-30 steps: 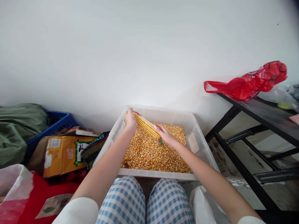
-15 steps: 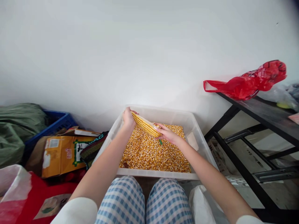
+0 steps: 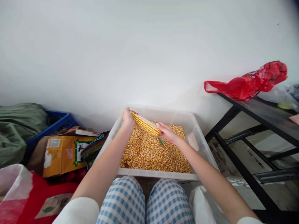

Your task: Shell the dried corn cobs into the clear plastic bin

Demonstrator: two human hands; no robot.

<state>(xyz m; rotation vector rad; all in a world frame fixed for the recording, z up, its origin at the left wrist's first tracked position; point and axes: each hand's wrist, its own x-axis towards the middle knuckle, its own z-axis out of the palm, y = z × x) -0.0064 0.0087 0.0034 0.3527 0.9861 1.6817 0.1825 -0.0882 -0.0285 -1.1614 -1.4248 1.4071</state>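
Note:
A yellow ear of corn point(image 3: 146, 125) is held slantwise above the tub, its left end higher than its right. My left hand point(image 3: 128, 117) is wrapped round the upper left end. At the lower right end, my right hand point(image 3: 165, 132) grips the tip, with the thumb on the upper side and some fingers hidden behind the cob. A pale strip without kernels runs along the cob's top edge. Below lies a thick layer of loose corn kernels point(image 3: 154, 155) in a translucent plastic tub point(image 3: 158, 175). A small green piece point(image 3: 160, 141) rests on the kernels.
To the left are an orange cardboard box point(image 3: 63, 155), a blue crate point(image 3: 58, 123) with green cloth point(image 3: 21, 130), and a red-and-white bag point(image 3: 25, 199). On the right stands a black metal-framed table point(image 3: 235, 140) bearing a red plastic bag point(image 3: 249, 84). A white wall rises behind.
My right hand's fingers have shifted slightly at the cob's lower end, the thumb lifting a little. The cob and my left hand stay almost in place.

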